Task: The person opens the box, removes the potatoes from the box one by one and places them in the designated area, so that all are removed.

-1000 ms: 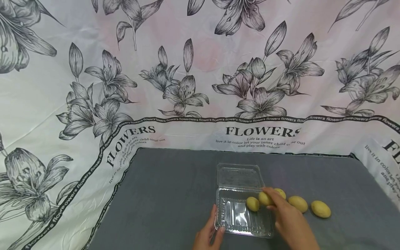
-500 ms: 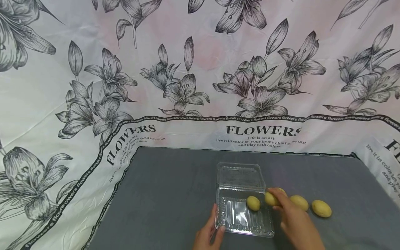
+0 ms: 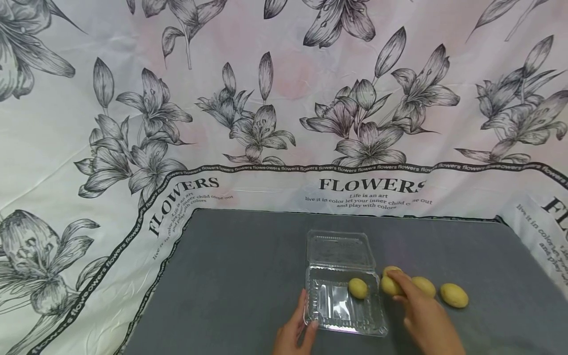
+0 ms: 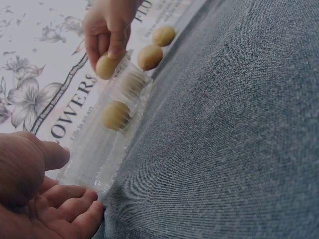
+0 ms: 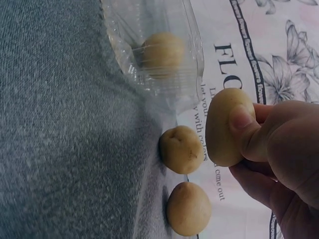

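My right hand (image 3: 419, 308) pinches a yellow potato (image 5: 227, 127) between thumb and fingers, just right of a clear plastic clamshell box (image 3: 326, 323). Inside the box, toward its right side, lies one potato (image 3: 358, 288). Behind the held potato another potato (image 3: 392, 269) shows only in part. My left hand (image 3: 295, 328) touches the box's left side and near-left corner with relaxed fingers; in the left wrist view its thumb (image 4: 57, 155) and fingertips (image 4: 89, 199) lie at the box's end. The box's lid (image 3: 340, 250) is folded back, away from me.
Two more potatoes lie in a row to the right, a nearer-in potato (image 3: 423, 286) and an outer potato (image 3: 454, 296). The dark grey tabletop (image 3: 235, 276) meets a white flower-printed cloth (image 3: 266, 192) at the back and left.
My right hand has moved a little to the right with the potato, from the box's right rim to just outside it. My left hand and the box stay in place.
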`<state>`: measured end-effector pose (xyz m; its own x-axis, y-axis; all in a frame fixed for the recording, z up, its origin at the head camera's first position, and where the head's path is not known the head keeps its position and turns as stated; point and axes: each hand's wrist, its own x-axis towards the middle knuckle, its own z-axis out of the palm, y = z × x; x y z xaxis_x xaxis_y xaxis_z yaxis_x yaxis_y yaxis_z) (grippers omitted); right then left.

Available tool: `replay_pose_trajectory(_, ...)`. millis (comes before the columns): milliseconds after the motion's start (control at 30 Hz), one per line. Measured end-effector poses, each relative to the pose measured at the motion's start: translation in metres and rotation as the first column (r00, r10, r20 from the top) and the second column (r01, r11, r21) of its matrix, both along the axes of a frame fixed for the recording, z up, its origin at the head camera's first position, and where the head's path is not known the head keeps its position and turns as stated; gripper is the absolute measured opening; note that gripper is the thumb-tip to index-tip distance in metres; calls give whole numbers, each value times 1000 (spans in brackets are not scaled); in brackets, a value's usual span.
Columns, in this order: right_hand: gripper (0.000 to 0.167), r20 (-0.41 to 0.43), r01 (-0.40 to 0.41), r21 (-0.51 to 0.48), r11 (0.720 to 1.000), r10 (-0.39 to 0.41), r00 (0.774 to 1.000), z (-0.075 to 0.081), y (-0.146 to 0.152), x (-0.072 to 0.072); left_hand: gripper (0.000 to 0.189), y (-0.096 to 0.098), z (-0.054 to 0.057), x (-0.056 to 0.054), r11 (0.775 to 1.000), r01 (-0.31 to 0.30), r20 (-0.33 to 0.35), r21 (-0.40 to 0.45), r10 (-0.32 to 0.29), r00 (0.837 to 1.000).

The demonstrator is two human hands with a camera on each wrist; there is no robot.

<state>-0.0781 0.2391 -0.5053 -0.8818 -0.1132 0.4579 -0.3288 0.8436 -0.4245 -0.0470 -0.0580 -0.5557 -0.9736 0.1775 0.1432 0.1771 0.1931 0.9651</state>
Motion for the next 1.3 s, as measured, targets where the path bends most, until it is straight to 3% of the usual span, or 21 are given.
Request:
replay_pose_trajectory(267,63,36,15,26,1000,-16,999,-1,5,3,66,-1,0,1,1000,-10,-20,-21,9,1000)
replay_pose_trajectory(467,61,43,20,46,999,-22,999,-2,8,6,67,1,0,0,999,-17,4,-29,17,1000)
replay_pose_trajectory(700,58,142,22,62,998,-31,989,0,12,7,67,1,-4,-1,1000,-8,23,-8,8,1000)
replay_pose_trajectory(1000,55,177,26,54,998,-36,983,-1,13,10,69,1,-3,-1,1000,-16,67,0,16,998)
replay_pose_trajectory(1300,60,133,11,62,998,-19,991,-8,17,13,70,1,3,0,999,-21,119,-31,25,993)
